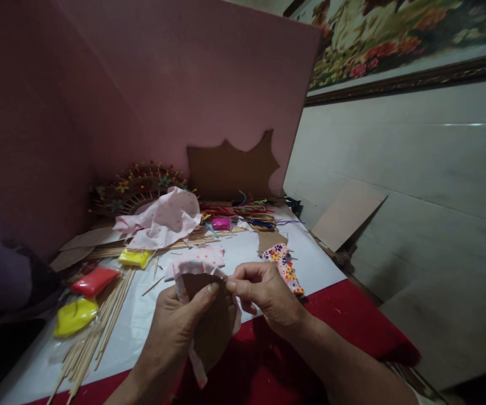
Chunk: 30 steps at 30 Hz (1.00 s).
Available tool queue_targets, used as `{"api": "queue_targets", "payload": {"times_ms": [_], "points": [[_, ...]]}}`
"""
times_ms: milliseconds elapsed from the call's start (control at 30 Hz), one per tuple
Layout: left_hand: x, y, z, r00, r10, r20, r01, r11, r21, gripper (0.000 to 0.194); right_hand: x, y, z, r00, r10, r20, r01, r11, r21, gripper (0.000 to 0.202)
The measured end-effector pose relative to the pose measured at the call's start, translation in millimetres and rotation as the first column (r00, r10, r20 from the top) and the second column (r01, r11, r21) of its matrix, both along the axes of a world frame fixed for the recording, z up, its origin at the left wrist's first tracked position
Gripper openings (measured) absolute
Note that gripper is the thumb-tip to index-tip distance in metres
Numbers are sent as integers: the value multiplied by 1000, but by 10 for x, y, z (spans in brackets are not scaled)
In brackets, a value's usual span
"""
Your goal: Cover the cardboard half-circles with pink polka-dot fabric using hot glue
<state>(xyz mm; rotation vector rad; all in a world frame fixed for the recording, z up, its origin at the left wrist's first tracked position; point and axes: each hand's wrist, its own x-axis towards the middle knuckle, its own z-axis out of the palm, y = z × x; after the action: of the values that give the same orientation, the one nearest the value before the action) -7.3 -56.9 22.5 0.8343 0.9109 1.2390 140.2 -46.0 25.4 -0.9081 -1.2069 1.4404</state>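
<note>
L hand [175, 326] gripped a cardboard cutout [213, 332] from below, thumb pressed on its upper face; a strip of pink dotted fabric [198, 264] was folded over the cutout's top edge, w/ a tail hanging under the wrist. R hand [264, 295] pinched that fabric edge betw. thumb & forefinger, touching the L thumb tip. Both were held just above the bench [319, 264], over its red cloth [340, 326] front. Just beyond the R hand lay a flower-print figure [285, 267]. Left of the hands: bamboo skewers [99, 332], red clay pack [95, 281], yellow clay pack [74, 316]. Further back, crumpled pink fabric [162, 219], pipe cleaners [238, 208], a pink board [175, 84] standing behind.
</note>
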Motion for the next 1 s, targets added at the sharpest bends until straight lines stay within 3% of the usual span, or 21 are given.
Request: {"api": "queue_targets", "payload": {"times_ms": [133,333,600,700,800,900,1000], "points": [[18,-7,38,999,-9,34,11,999,-52,13,25,2,25,999,38,37,-37,999,-18,29],[49,-36,90,995,-52,90,57,996,-63,15,-8,-6,23,997,6,-71,-13,995,-102,43],[66,-14,19,996,-45,78,53,992,-113,18,-135,-23,-73,991,-129,31,125,986,112,46],[52,4,61,988,-55,147,78,985,-152,17,-96,-11,-75,997,-73,-26,75,992,106,51],[11,23,121,981,-48,189,77,986,-149,13,-70,10,-88,992,-39,-119,38,999,-9,60],[-24,42,160,982,18,187,9,990,-141,14,-96,18,-139,987,29,-158,-48,992,-116,51],[-25,51,177,974,74,212,-51,992,-113,17,-141,1,-187,981,121,-154,-138,985,-103,46]]}}
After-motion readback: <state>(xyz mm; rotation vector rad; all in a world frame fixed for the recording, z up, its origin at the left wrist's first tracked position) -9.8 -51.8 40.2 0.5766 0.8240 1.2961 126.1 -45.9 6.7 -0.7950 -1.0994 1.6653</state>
